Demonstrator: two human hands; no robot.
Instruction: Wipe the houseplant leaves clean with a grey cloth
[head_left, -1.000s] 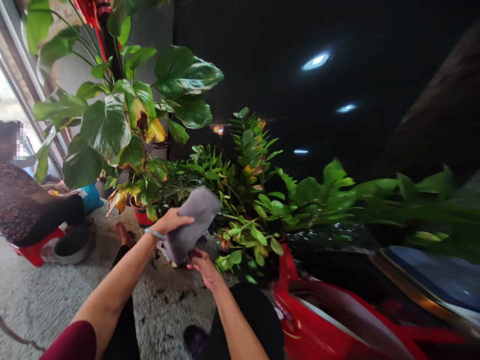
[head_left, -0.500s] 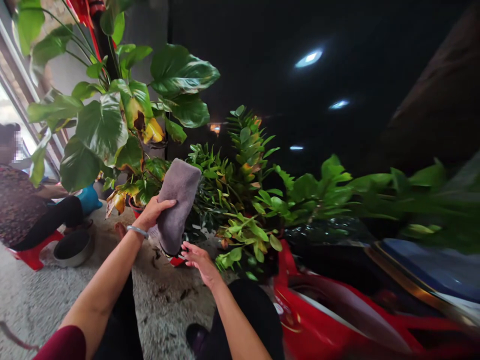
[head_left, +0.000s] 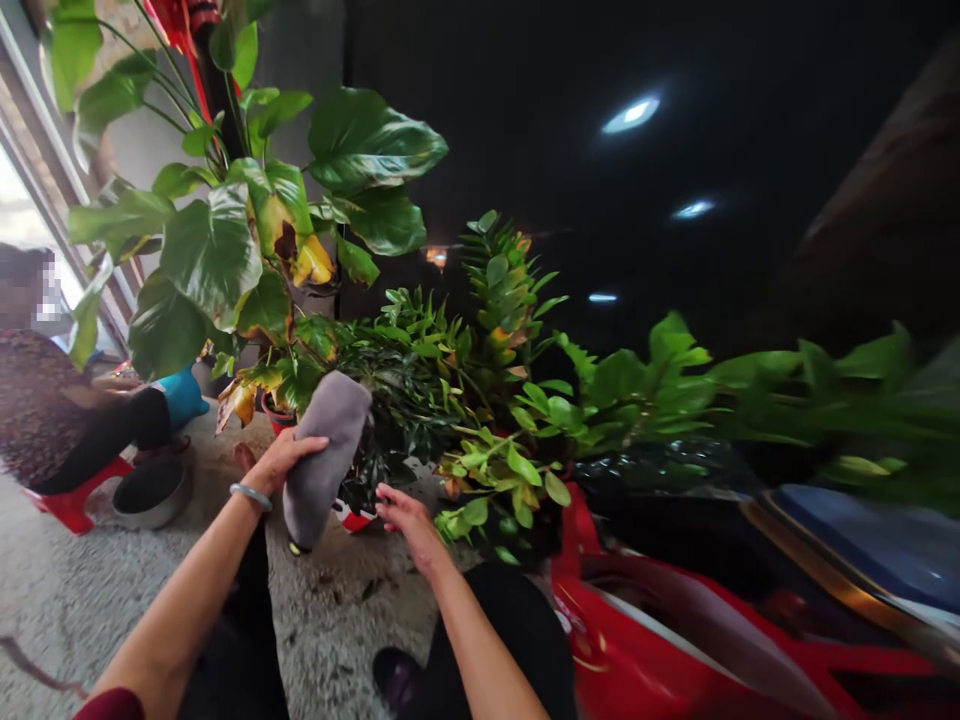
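Note:
My left hand [head_left: 283,460], with a pale bangle at the wrist, grips a grey, fleecy, insole-shaped piece [head_left: 327,450]. The thumb lies across its near face, and the other fingers are hidden behind it. The piece tilts with its upper end to the right; a small dark and yellow bit shows at its lower end. My right hand [head_left: 411,522] hovers to the right of the piece, apart from it. Its fingers are loosely bent and spread, with nothing visible in them.
Potted plants [head_left: 480,370] line the dark glossy wall ahead. A red bag [head_left: 622,640] stands at my right. On the left a person [head_left: 52,410] sits on a red stool [head_left: 79,500] beside a grey basin [head_left: 152,492]. Rough concrete floor [head_left: 330,630] lies below.
My left hand has brought the grey piece down and to the left, away from my right hand. The right hand's fingers have curled slightly. The view has shifted a little.

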